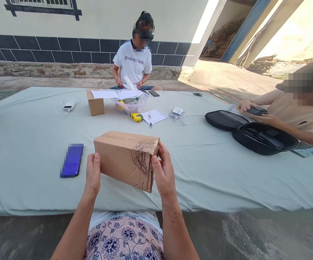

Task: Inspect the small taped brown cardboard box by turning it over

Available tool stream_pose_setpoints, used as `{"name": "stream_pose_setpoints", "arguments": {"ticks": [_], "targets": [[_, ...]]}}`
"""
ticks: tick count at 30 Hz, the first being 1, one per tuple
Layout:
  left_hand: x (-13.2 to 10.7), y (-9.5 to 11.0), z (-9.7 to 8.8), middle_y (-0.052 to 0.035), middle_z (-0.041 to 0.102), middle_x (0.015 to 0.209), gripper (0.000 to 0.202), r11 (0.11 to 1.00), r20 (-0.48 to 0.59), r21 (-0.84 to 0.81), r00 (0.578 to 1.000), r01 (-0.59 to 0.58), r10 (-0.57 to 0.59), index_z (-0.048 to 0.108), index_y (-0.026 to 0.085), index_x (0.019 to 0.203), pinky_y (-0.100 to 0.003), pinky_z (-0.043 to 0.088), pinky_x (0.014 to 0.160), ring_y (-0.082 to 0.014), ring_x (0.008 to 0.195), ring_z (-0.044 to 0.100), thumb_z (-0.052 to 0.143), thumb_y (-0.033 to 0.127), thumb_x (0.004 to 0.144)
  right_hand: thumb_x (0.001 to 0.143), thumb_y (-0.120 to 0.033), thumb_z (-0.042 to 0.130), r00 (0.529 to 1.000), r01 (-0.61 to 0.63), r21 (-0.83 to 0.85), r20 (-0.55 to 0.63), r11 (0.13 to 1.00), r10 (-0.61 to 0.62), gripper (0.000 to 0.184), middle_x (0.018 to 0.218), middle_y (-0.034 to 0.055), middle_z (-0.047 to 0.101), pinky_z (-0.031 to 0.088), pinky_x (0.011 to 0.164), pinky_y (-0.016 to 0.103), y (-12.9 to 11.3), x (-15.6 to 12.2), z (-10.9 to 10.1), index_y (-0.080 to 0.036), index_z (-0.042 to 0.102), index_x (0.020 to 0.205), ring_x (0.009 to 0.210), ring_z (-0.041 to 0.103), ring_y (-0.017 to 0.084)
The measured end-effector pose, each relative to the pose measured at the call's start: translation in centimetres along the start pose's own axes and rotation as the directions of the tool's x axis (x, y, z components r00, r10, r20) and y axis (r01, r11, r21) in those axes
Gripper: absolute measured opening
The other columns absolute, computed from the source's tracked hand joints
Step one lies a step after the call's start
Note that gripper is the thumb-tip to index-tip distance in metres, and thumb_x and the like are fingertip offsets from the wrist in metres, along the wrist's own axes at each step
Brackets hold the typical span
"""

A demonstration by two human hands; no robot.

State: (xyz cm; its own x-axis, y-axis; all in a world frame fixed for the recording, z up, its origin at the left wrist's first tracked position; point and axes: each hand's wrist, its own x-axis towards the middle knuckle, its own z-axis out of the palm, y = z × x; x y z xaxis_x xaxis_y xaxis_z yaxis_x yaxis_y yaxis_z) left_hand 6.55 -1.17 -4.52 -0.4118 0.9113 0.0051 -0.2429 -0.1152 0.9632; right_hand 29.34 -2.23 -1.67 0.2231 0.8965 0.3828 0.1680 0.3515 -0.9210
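Between my two hands is a brown cardboard box [121,159], tilted with its right end nearer to me. Dark scribbled lines run over its right side and top corner. My left hand [93,173] presses against the box's left end, thumb up. My right hand [165,169] grips the right end, its thumb on the near edge and its fingers behind. The underside of the box is hidden. Left of my left hand, a phone [72,160] with a blue screen lies on the pale green cloth.
A smaller cardboard box [95,105], a basket [135,107], a yellow tape measure [136,117], paper with a pen [150,121] and white power banks [177,112] lie farther back. An open black case [264,139] is at right. One person [135,57] sits opposite, another [302,104] at right.
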Motion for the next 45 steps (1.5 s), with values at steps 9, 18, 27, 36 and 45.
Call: {"name": "stream_pose_setpoints", "arguments": {"ticks": [9,18,27,36,45], "targets": [[0.9,1.3,-1.9,-0.0073,0.073,0.108,0.063,0.982,0.262,-0.127,0.96,0.141,-0.104,0.072,0.022,0.11,-0.031,0.053,0.078,-0.0268,0.1,0.066,0.084,0.066,0.067,0.093,-0.075,0.052,0.995,-0.088,0.084,0.053,0.993,0.084,0.078,0.159,0.0101,0.053,0.036,0.125,0.05,0.3,0.6,-0.6,-0.023,0.052,0.152,0.151,0.043,0.032],[1.2,0.6,-2.9,-0.0099,0.075,0.116,0.076,0.97,0.251,-0.164,0.958,0.181,-0.137,0.07,0.022,0.122,-0.036,0.061,0.08,-0.0315,0.102,0.072,0.091,0.056,0.058,0.093,-0.073,0.053,0.985,-0.129,0.139,0.135,0.982,0.11,0.078,0.161,0.0086,0.05,0.038,0.124,0.05,0.8,0.6,-0.1,-0.024,0.048,0.154,0.15,0.046,0.031],[1.4,1.3,-1.6,-0.004,0.078,0.093,0.055,0.928,-0.008,-0.294,0.97,0.228,-0.241,0.072,0.02,0.106,-0.037,0.062,0.08,-0.0236,0.082,0.074,0.087,0.053,0.065,0.085,-0.077,0.063,0.948,-0.151,0.077,0.294,0.985,0.123,0.09,0.167,0.0106,0.04,0.033,0.126,0.055,1.1,0.5,-0.4,-0.026,0.044,0.156,0.155,0.036,0.033],[0.7,0.6,-0.3,-0.0078,0.079,0.106,0.053,0.909,0.084,-0.302,0.958,0.286,-0.274,0.071,0.02,0.115,-0.04,0.063,0.087,-0.028,0.098,0.076,0.081,0.056,0.077,0.088,-0.073,0.061,0.988,-0.114,0.188,0.126,0.975,0.091,0.073,0.153,0.0128,0.059,0.041,0.12,0.055,1.9,0.7,-0.4,-0.024,0.059,0.142,0.144,0.052,0.034],[-0.2,-0.7,1.2,-0.0103,0.079,0.113,0.06,0.868,0.195,-0.346,0.933,0.355,-0.304,0.073,0.02,0.114,-0.041,0.06,0.092,-0.0316,0.11,0.073,0.078,0.067,0.076,0.095,-0.065,0.052,0.997,-0.004,0.168,-0.073,0.986,0.016,0.063,0.147,0.014,0.062,0.04,0.118,0.057,2.6,0.4,-1.2,-0.022,0.061,0.139,0.141,0.054,0.034]]}}
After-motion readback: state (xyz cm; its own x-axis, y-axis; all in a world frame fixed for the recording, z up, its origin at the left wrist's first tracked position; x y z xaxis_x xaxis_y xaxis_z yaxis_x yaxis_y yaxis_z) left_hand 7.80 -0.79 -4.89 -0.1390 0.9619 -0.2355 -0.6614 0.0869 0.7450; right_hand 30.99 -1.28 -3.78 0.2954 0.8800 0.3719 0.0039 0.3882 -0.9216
